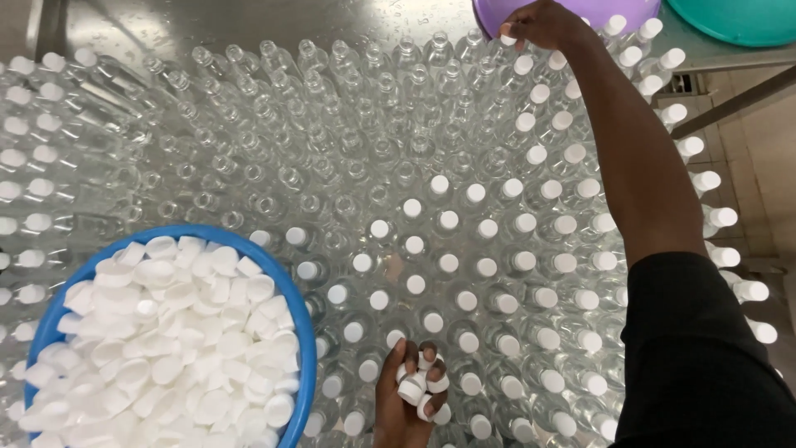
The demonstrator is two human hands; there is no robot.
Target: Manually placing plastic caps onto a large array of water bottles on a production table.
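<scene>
A steel table (249, 21) fills the view, tiled floor (759, 149) at right.

Blue basin (303, 315): white caps (166, 348) inside. Right of basin: clear bottles (348, 149), white-capped bottles (522, 257), black sleeve (696, 357). Far beyond basin: purple bowl (489, 17), teal bowl (738, 25).

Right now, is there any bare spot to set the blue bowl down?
Only bare steel table at top left, beyond the open bottles. Elsewhere bottles pack tight around the blue bowl and both hands.
</scene>
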